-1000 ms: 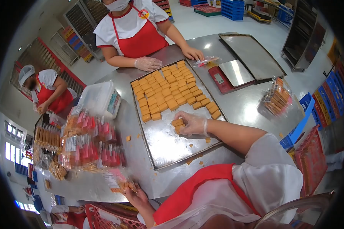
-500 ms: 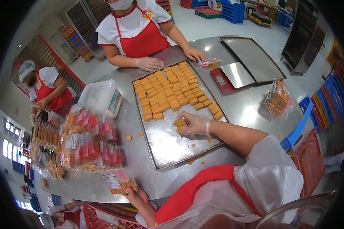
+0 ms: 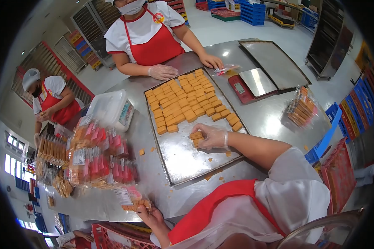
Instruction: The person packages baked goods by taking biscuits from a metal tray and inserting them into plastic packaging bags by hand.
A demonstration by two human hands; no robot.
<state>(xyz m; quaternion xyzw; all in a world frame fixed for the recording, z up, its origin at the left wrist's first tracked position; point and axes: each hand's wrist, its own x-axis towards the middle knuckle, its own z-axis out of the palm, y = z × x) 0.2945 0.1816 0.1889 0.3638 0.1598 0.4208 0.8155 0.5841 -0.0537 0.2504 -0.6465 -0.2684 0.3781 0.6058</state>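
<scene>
My right hand (image 3: 212,137), in a clear glove, is closed around a few stacked biscuits (image 3: 196,138) over the bare front part of a metal tray (image 3: 183,164). Rows of square golden biscuits (image 3: 180,99) fill the back of that tray. At the table's near edge, my left hand (image 3: 151,214), with no glove visible, grips a clear labelled packet (image 3: 131,198) with biscuits inside. Behind the packet rises a pile of filled packets with pink labels (image 3: 97,155).
Across the table a co-worker (image 3: 153,37) rests both hands near the tray. A red scale (image 3: 241,89), an empty tray (image 3: 274,62) and biscuit packets (image 3: 302,108) lie right. A plastic tub (image 3: 108,108) stands left; another co-worker (image 3: 54,97) is beyond.
Both my hands keep their holds and have hardly moved. The co-worker at the far left has raised and lowered their head slightly and shifted their hands.
</scene>
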